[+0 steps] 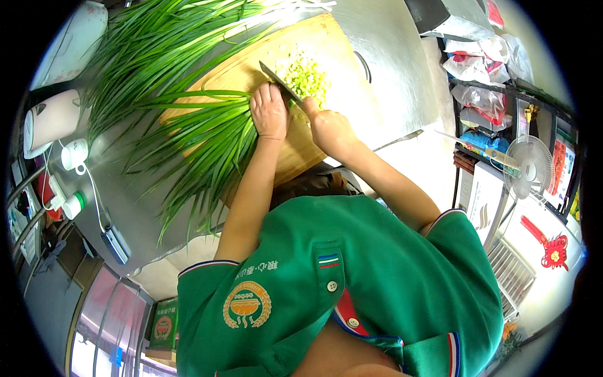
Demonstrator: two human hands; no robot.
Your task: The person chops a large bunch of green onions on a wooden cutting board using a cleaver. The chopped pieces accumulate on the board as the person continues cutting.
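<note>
My left hand (270, 113) presses down on a bundle of scallions (210, 122) on the wooden cutting board (301, 147), its fingers held together near the cut end. The long green leaves fan out to the left, past the board's edge. In my right hand (331, 132) is the handle of a kitchen knife (282, 84). Its dark blade slants up and left, right beside my left fingertips. Chopped scallion pieces (306, 75) lie in a pile on the board, just beyond the blade. Where the edge meets the stalks is hidden.
Another large heap of scallions (157, 47) covers the metal table (135, 182) at the far left. Along the left side are a white mug (75, 154), a green-lidded container (73, 205) and a dark device on a cable (114, 244). A fan (529, 166) stands by shelves at right.
</note>
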